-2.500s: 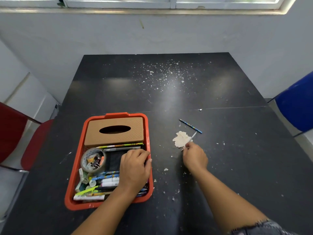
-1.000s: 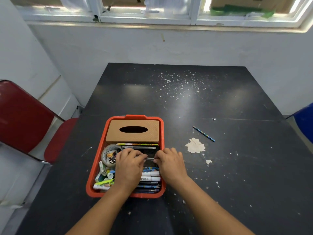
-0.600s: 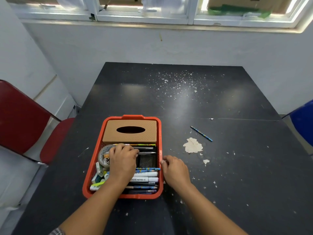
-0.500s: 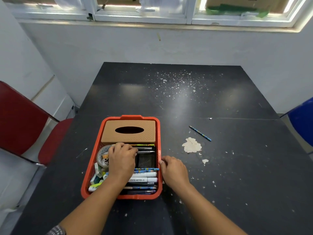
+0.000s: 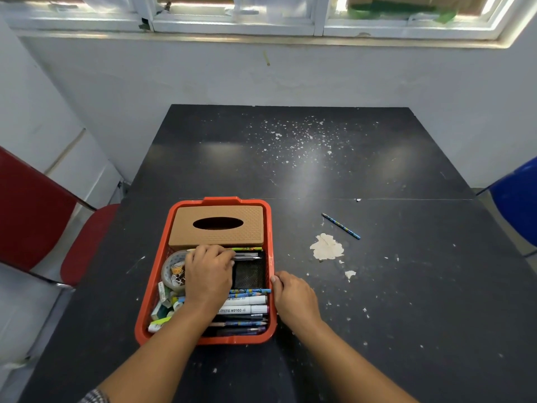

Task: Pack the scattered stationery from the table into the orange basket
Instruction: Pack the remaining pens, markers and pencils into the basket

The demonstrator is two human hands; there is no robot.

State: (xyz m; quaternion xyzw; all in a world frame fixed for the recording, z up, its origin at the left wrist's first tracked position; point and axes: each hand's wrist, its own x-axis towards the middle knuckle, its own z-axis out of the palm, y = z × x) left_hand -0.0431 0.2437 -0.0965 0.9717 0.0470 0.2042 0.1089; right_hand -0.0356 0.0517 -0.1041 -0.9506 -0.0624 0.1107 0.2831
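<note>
One basket (image 5: 271, 228) is holding one tissue box (image 5: 217, 228) and two markers (image 5: 247, 305). Left hand (image 5: 209, 274), fingers curled, is pinching one pen (image 5: 247, 258); right hand (image 5: 293, 296), fingers curled, is touching the rim. One pencil (image 5: 340, 226) is lying on the counter (image 5: 406, 286).

- A plain office or classroom is showing: a scuffed black table (image 5: 290, 170) is standing under windows (image 5: 232, 13) across the top.
- Red chair (image 5: 37, 216) at left, blue chair (image 5: 517, 205) at right.

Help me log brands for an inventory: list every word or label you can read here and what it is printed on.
"COLOR Marker": lower white marker in the orange basket, print upside down to the camera.
Upper white marker: similar print, only part shows, too blurred to read.
Pencils and small packets: print too small to read.
</note>
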